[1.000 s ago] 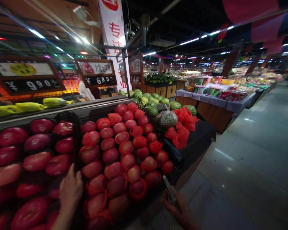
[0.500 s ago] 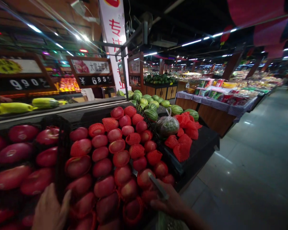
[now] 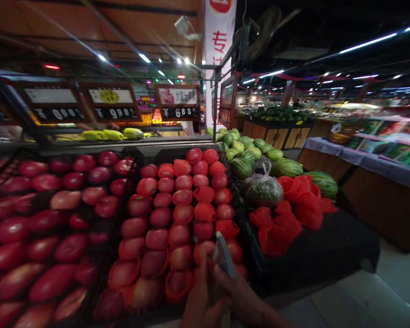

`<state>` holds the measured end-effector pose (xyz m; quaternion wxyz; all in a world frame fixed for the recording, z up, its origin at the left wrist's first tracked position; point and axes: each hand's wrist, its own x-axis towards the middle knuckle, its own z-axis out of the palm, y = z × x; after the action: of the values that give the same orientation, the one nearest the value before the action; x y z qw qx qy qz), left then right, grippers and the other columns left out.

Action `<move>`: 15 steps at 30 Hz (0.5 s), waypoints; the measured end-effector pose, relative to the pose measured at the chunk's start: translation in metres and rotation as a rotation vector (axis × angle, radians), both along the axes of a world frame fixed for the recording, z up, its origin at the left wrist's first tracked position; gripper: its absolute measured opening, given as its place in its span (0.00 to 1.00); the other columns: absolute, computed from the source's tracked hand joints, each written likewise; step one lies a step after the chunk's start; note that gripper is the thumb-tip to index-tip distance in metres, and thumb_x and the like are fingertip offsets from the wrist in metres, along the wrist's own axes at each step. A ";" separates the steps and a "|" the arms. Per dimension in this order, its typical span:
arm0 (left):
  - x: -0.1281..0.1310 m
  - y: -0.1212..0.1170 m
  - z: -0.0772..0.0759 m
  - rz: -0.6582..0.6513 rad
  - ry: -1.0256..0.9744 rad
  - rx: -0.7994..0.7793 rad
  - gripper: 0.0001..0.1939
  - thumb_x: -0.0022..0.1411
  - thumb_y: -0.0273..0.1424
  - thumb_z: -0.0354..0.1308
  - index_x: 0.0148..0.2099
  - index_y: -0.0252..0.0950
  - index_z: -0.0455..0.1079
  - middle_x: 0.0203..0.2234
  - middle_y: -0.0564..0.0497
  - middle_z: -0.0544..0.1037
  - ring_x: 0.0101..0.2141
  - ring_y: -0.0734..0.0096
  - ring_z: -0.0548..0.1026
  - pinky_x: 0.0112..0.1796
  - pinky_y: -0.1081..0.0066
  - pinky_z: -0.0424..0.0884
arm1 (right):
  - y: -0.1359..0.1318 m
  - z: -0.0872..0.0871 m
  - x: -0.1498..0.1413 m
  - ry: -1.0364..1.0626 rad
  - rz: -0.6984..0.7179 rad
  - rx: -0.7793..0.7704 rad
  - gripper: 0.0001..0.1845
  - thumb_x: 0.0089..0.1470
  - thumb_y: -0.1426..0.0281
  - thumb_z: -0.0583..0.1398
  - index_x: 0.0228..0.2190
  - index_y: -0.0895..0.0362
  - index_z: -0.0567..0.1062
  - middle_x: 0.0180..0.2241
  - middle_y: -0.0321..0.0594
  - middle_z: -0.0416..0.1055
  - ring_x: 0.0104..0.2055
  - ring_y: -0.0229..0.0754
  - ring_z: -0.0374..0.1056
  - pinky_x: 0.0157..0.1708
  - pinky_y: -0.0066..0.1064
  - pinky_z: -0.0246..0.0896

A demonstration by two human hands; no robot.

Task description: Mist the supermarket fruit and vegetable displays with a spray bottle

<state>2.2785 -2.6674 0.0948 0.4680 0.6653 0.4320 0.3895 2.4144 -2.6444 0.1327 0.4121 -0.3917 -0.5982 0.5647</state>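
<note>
Where the hands [image 3: 205, 300] meet, a phone [image 3: 224, 255] stands — gripped.

Black display stand [image 3: 314, 255] w/ black mesh crates [image 3: 135, 157] of red apples [image 3: 160, 216], many in red foam nets; loose red foam nets [image 3: 280, 237] & clear plastic bag [image 3: 263, 191] on its bare right end; striped watermelons [image 3: 241, 167] heaped just behind.
</note>
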 end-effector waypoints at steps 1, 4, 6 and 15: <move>0.001 -0.005 -0.003 0.037 0.002 -0.004 0.52 0.62 0.47 0.56 0.73 0.37 0.27 0.71 0.36 0.45 0.68 0.52 0.49 0.65 0.53 0.56 | 0.000 -0.003 0.002 0.026 0.029 -0.029 0.39 0.58 0.42 0.53 0.65 0.45 0.57 0.62 0.42 0.62 0.63 0.53 0.60 0.61 0.48 0.59; 0.004 -0.015 -0.005 0.105 0.031 -0.042 0.44 0.65 0.46 0.51 0.73 0.37 0.33 0.70 0.36 0.48 0.68 0.54 0.52 0.65 0.54 0.54 | 0.000 -0.012 -0.002 0.054 0.087 -0.061 0.44 0.54 0.41 0.57 0.65 0.44 0.56 0.63 0.42 0.60 0.65 0.53 0.57 0.63 0.48 0.55; 0.006 -0.013 0.005 0.128 0.030 -0.057 0.41 0.65 0.45 0.50 0.73 0.36 0.39 0.71 0.36 0.47 0.69 0.55 0.49 0.67 0.54 0.50 | 0.001 -0.014 -0.005 0.085 0.094 -0.074 0.44 0.54 0.42 0.58 0.66 0.46 0.55 0.64 0.42 0.59 0.67 0.52 0.54 0.65 0.47 0.52; 0.015 0.019 0.067 -0.097 -0.266 -0.155 0.25 0.62 0.38 0.59 0.59 0.38 0.62 0.52 0.46 0.74 0.53 0.61 0.72 0.55 0.62 0.67 | 0.038 -0.004 0.040 0.438 -0.186 -0.174 0.32 0.52 0.40 0.58 0.45 0.51 0.76 0.45 0.47 0.77 0.44 0.54 0.75 0.46 0.48 0.69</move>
<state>2.2938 -2.6479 0.1622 0.5891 0.5897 0.3623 0.4170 2.4543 -2.6068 0.1289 0.5469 -0.3473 -0.4053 0.6449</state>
